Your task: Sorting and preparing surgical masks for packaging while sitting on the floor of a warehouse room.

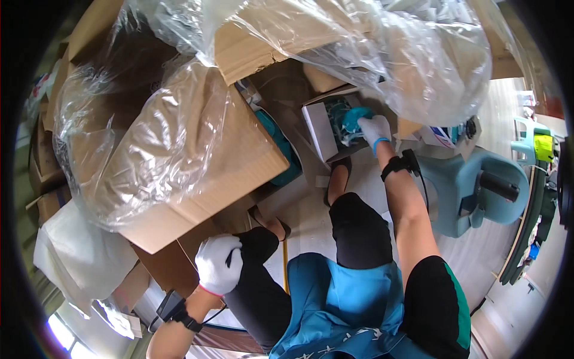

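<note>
My right hand (375,128), in a white glove with a blue cuff, reaches over an open white carton (321,133) on the floor. Its fingers are closed on a teal rounded bundle (357,118); its exact kind is not clear. Below that bundle, more teal pieces (338,113) in what looks like clear wrap lie inside the carton. Close to my left knee is my left hand (219,264), in a white glove with a red edge. Its fingers are curled, with a dark sliver showing between them; what they hold, if anything, I cannot make out.
A large cardboard box (197,203) with clear plastic film (173,119) stands at the left. More film (430,66) hangs above the carton. Teal material (281,146) shows beside the box. A grey-blue plastic stool (445,191) stands at the right, with a light blue stool (526,134) beyond.
</note>
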A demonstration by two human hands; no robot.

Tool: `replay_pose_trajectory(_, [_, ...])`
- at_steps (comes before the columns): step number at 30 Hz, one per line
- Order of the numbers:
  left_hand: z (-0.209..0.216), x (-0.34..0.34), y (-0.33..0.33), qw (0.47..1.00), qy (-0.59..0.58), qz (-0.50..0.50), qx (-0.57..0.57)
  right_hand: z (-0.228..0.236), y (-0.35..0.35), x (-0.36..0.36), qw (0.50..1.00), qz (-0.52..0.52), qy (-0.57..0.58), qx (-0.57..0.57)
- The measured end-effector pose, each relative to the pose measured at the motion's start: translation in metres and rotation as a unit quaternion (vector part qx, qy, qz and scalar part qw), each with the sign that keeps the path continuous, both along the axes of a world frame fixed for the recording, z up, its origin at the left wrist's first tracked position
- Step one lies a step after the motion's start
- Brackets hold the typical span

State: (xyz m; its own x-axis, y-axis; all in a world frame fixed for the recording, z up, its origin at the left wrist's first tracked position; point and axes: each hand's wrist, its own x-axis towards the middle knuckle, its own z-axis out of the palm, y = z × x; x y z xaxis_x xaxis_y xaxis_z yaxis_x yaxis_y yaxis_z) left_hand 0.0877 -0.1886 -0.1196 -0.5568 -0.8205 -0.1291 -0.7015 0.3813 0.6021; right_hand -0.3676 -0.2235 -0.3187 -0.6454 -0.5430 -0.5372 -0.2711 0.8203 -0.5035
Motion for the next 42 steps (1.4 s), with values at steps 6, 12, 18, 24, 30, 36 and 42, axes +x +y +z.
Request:
replay_pose_trajectory(6, [0.000, 0.008, 0.022, 0.999, 0.007, 0.038, -0.026, 0.014, 0.072, -0.017, 0.981, 0.102, 0.161, 0.020])
replay_pose_trajectory(12, [-0.006, 0.022, 0.038, 0.988, 0.026, 0.087, -0.126, 0.161, 0.147, 0.052, 0.961, -0.058, -0.157, -0.220])
replay_pose_trajectory(18, [-0.005, 0.013, 0.061, 0.957, 0.024, 0.156, -0.245, 0.302, 0.218, 0.109, 0.894, 0.038, -0.153, -0.420])
replay_pose_trajectory(24, [0.111, -0.091, 0.112, 0.952, 0.256, -0.041, -0.162, 0.344, 0.255, 0.141, 0.834, 0.018, -0.315, -0.453])
replay_pose_trajectory(30, [0.123, -0.133, 0.152, 0.793, 0.507, 0.147, 0.304, 0.318, 0.272, 0.150, 0.842, -0.012, -0.293, -0.453])
replay_pose_trajectory(36, [0.110, -0.128, 0.170, 0.829, 0.409, 0.094, 0.370, 0.324, 0.280, 0.174, 0.857, 0.095, -0.340, -0.376])
replay_pose_trajectory(42, [0.095, -0.125, 0.174, 0.879, 0.368, 0.209, 0.218, 0.328, 0.287, 0.212, 0.776, 0.224, -0.359, -0.468])
